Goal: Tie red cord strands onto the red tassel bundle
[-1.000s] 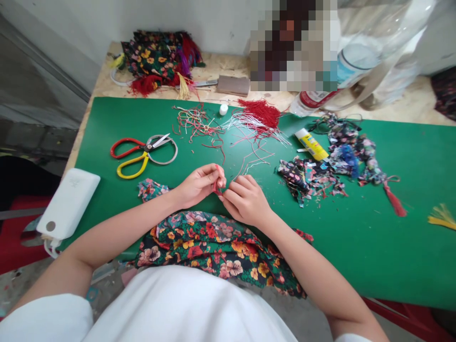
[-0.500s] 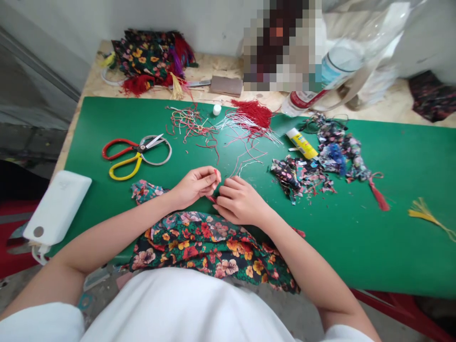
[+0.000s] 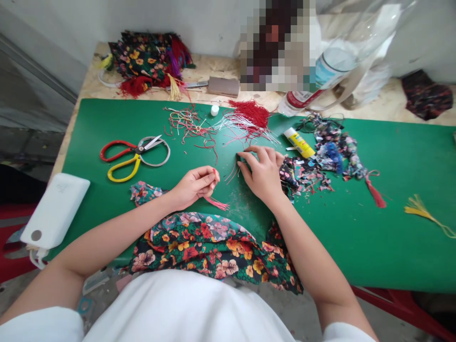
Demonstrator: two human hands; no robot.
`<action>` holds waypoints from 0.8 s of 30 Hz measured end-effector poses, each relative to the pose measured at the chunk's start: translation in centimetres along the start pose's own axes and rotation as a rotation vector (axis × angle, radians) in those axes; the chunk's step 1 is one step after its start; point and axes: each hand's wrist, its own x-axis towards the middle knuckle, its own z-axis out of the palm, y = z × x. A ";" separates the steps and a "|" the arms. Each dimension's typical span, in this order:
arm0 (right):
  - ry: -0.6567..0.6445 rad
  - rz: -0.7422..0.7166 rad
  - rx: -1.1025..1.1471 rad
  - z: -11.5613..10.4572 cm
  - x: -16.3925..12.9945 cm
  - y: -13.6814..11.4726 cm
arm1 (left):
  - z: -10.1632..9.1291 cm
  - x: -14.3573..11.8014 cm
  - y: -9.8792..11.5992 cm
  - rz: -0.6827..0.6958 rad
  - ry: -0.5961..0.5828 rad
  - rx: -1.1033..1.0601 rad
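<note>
My left hand [image 3: 200, 184] is closed on a pink-red tassel [image 3: 217, 203], whose fringe sticks out below the fingers toward the right. A small red bit shows at the fingertips; the rest of the tassel is hidden in the palm. To the right, my right hand [image 3: 261, 171] is spread low over the mat, thumb and fingers apart. Its fingertips are by some thin pinkish cords [image 3: 233, 172], partly covered by the hand. Floral fabric [image 3: 213, 242] lies bunched along the table edge under both forearms.
Scissors [image 3: 140, 148] with red and yellow handles lie left on the green mat [image 3: 356, 237]. Behind are tangled cords [image 3: 187, 123] and red thread [image 3: 251, 113]. A glue stick [image 3: 299, 142] and fabric scraps [image 3: 309, 175] lie right. A white power bank [image 3: 57, 209] sits at the left edge.
My right hand has let go of the tassel, moved right and away from me over the thin cords, and opened. The left hand stays put, with the tassel's fringe now showing.
</note>
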 end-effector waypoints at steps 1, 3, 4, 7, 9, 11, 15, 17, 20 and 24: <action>-0.005 0.013 -0.001 0.1 0.1 -0.1 | 0.0 0.0 0.0 0.003 -0.002 0.001; -0.008 0.050 0.003 0.1 0.2 -0.3 | 0.0 0.0 -0.1 0.006 -0.007 -0.002; -0.012 0.065 0.008 0.2 0.2 -0.3 | 0.0 0.1 -0.1 0.005 -0.008 -0.004; -0.038 0.090 0.024 0.3 0.1 -0.4 | 0.0 0.1 -0.1 -0.002 0.001 -0.008; -0.051 0.098 0.026 0.3 -0.1 -0.6 | 0.0 0.0 -0.1 -0.004 0.007 -0.013; -0.038 0.099 0.029 0.2 -0.3 -0.8 | 0.1 0.0 0.0 -0.003 0.007 -0.016; 0.049 0.084 0.056 -0.3 -0.6 -1.5 | 0.4 -0.1 0.1 -0.002 0.013 0.006; 0.066 0.067 0.074 -0.6 -0.7 -1.7 | 0.4 -0.1 0.1 -0.008 0.011 0.032; 0.046 0.039 0.064 -0.8 -0.8 -1.7 | 0.3 0.0 -0.1 -0.014 -0.001 0.061; -0.007 0.017 0.047 -0.8 -0.7 -1.3 | 0.2 0.0 -0.2 -0.009 -0.005 0.053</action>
